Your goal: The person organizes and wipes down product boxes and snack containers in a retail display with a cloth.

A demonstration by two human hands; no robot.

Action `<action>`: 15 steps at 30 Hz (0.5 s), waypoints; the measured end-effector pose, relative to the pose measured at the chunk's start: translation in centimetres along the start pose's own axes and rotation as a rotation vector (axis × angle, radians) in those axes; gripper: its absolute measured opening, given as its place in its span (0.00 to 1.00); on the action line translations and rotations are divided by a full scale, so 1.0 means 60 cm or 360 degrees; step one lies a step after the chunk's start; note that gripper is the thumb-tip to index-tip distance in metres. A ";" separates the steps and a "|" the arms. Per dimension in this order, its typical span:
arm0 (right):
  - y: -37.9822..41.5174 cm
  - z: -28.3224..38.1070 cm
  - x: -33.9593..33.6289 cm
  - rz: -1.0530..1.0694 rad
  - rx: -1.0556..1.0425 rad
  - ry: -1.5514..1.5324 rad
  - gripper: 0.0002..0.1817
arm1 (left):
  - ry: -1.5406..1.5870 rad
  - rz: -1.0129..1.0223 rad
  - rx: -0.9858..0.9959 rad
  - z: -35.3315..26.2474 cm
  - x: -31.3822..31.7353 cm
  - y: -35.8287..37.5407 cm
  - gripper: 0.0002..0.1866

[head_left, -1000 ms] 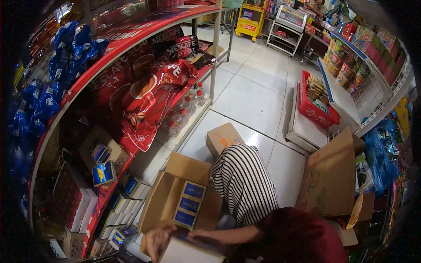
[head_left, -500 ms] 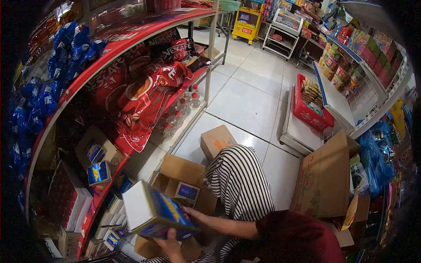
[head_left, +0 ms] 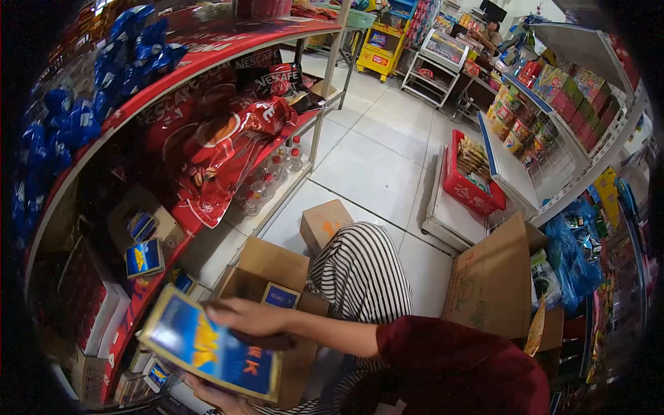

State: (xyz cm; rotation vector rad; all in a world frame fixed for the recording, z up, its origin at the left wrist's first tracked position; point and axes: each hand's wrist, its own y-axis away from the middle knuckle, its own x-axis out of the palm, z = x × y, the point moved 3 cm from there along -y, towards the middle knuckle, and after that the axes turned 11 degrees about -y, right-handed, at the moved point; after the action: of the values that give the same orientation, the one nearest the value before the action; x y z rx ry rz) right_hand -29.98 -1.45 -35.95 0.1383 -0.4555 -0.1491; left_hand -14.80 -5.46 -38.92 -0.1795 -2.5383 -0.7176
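Tilted in front of the lower shelf is a large blue box with gold edges, a yellow emblem and orange lettering. My left hand supports it from below, its fingers partly hidden. Across its printed face lies my right hand, slightly blurred, gripping or pressing the box. Behind my right forearm stands an open carton with a smaller blue box inside. A similar small blue box sits on the shelf to the left.
Red coffee packs hang over the shelf edge, above plastic bottles. A closed carton stands by my striped-clad knee. On the right are a red basket and a large carton. A person is at the far back.
The large blue box has moved left and turned, so its printed face now points up instead of its white side showing. My right hand has shifted left onto that face.
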 end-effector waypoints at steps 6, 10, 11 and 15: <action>-0.059 0.013 0.026 -0.0161 -0.0292 -0.0676 0.33 | -0.0137 0.0067 -0.0044 0.037 -0.058 -0.003 0.32; -0.002 -0.039 0.042 -0.0307 -0.0311 0.0214 0.38 | 0.0164 0.0042 -0.0100 0.001 -0.029 0.000 0.33; -0.001 -0.079 0.029 -0.0323 -0.0264 0.0352 0.38 | 0.0031 0.0238 0.0015 0.002 -0.049 -0.018 0.35; 0.062 -0.040 0.070 -0.0287 -0.0385 0.0653 0.31 | -0.0003 0.0247 0.0038 -0.005 -0.052 -0.029 0.35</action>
State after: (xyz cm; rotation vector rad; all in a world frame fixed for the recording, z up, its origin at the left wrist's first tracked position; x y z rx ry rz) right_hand -24.76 1.71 -35.69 -0.0292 -0.0133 -0.3437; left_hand -12.38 -7.05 -41.05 -0.3645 -2.5007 -0.6266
